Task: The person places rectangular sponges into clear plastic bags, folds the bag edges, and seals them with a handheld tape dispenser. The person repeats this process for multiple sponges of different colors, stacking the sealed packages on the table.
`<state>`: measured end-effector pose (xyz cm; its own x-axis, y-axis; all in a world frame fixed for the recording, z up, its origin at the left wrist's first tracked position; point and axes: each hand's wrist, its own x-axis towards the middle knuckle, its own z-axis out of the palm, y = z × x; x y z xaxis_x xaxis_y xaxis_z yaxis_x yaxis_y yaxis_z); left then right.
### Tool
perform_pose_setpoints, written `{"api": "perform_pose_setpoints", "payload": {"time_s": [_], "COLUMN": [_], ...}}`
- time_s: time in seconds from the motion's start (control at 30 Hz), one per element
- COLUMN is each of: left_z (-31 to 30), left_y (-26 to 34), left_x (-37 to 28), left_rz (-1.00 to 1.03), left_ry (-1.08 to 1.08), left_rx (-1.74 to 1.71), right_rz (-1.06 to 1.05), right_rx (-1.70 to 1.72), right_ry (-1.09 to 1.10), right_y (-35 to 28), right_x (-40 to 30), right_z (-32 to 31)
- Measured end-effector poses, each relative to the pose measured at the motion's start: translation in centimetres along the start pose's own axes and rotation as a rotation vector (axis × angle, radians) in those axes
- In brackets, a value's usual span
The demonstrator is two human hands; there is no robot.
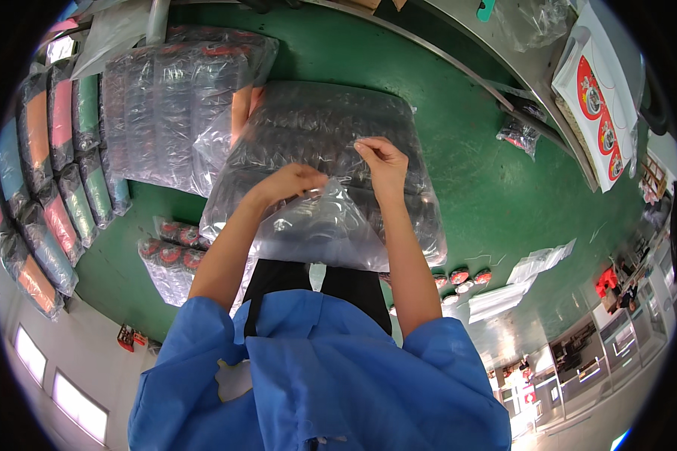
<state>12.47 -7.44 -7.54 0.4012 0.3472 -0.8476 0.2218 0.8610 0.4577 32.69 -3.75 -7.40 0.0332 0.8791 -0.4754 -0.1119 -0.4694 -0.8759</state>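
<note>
In the middle stands a large clear plastic bag (338,113) filled with rows of dark packed items. A loose flap of the bag (327,225) is drawn up to a gathered point near my left hand. My left hand (296,181), fingers bent, is at this peak; whether it pinches the film is not clear. To the right and a little farther off, my right hand (385,160) has thumb and index finger pressed together above the bag, on what looks like a thin strand too fine to make out. The inner side of my left fingers is partly hidden.
Another large filled bag (175,113) stands close at left, beside stacked plastic-wrapped bundles (62,124) with coloured bands. Smaller wrapped packs (169,265) lie lower left. Round red items (460,276) and plastic sheets (499,299) are on the green floor (485,208). A metal-edged table (462,39) curves along the upper right.
</note>
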Motion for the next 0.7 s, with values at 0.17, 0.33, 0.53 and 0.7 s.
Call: {"api": "perform_pose_setpoints", "payload": {"time_s": [0.17, 0.33, 0.53, 0.7], "left_z": [0.4, -0.4, 0.6, 2.3], "left_y": [-0.5, 0.8, 0.8, 0.3], "left_x": [-0.1, -0.7, 1.5, 2.5], "left_rz": [0.069, 0.068, -0.005, 0.109], "left_ry": [-0.004, -0.090, 0.179, 0.545], "left_rx": [-0.171, -0.387, -0.191, 0.650], "right_rz": [-0.123, -0.203, -0.524, -0.442], "right_rx": [-0.084, -0.290, -0.364, -0.277], "right_ry": [-0.042, -0.219, -0.487, -0.756], "right_y": [-4.7, -8.3, -9.2, -11.2], "right_x": [-0.7, -6.9, -14.6, -21.8], "right_z": [1.0, 1.2, 0.8, 1.6]}}
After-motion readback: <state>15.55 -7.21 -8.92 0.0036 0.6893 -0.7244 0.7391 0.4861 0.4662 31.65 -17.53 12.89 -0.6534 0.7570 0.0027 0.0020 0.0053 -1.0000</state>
